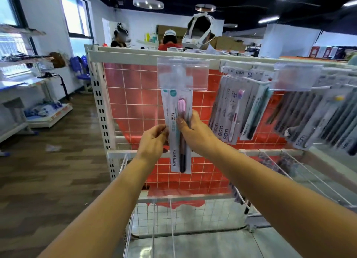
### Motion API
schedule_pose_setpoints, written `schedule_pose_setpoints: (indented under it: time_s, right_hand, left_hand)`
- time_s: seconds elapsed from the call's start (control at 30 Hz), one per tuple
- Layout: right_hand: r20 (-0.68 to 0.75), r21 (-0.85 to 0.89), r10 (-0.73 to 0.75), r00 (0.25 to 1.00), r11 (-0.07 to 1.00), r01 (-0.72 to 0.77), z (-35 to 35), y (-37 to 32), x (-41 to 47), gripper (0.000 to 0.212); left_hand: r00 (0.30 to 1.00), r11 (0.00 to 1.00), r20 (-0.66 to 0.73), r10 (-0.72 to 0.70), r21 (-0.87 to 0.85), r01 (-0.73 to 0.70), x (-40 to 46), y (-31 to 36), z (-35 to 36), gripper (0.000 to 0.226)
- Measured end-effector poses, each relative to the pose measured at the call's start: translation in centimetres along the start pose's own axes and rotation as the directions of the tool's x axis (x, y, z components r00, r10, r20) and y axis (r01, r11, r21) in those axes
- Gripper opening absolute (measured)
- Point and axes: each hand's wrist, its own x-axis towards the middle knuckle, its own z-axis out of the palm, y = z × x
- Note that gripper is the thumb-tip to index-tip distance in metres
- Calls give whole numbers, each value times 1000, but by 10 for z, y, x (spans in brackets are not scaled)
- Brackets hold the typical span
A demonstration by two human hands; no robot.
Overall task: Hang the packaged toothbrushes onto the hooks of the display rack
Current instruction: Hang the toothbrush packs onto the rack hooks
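Two hands are on one packaged toothbrush (178,134) at the centre of the display rack (135,57). Our left hand (152,141) pinches the left edge of the pack at about 9 o'clock from its middle; our right hand (193,130) grips the right edge at about 3 o'clock, thumb across the front. Both hands are clamped on the pack and neither is free.

The pack hangs upright in front of the red grid panel (135,95). Its top end sits behind a clear label holder (193,74) at 12 o'clock. We cannot tell whether the hang hole is already on the hook, because the holder hides that end.

At 3 o'clock from the held pack, a group of hung packs (237,110) fills the next hook (257,82). Further along at 3 o'clock, a second group of packs (318,120) hangs below another clear holder. We judge these hooks as stocked.

We judge the task as well advanced, with the central hook in progress. Remaining work: confirm the pack is seated on the hook, then release it. No further loose packs are visible, so we cannot state how many remain.
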Motion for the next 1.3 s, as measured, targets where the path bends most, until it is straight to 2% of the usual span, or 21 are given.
schedule_pose_setpoints:
  time_s: [0.27,0.5,0.57,0.73,0.83,0.93,1.03,1.2,1.3]
  right_hand:
    - [26,-57,71,997,996,-69,-4,-7,7,38]
    - [6,-88,63,998,994,-63,-4,-1,3,45]
    - [-14,-127,29,999,991,-31,-5,1,1,50]
    - [-93,-243,-72,993,969,48,-7,5,-5,56]
    - [-130,-287,-114,985,955,73,-7,8,-2,68]
    - [-177,-230,-153,972,967,110,-10,9,2,74]
    - [-228,-222,-252,940,954,202,-13,8,8,71]
    - [-208,-187,-432,878,898,397,-18,2,18,70]
    - [-189,-188,-486,853,871,454,-22,0,25,71]
  left_hand:
    - [996,995,78,-31,98,23,8,5,-4,27]
    - [999,999,54,-2,54,-1,11,4,-6,19]
    - [999,997,25,38,62,-39,14,2,-8,14]
    - [989,978,-22,149,148,-144,17,3,-12,34]
    - [961,943,-59,271,218,-252,18,7,-14,36]
    - [923,897,-56,380,269,-352,16,16,-12,40]
    - [891,855,-68,448,325,-405,17,27,-9,44]
    - [860,857,-149,487,272,-438,21,42,-6,43]
    - [850,829,-94,519,297,-473,23,48,-3,49]
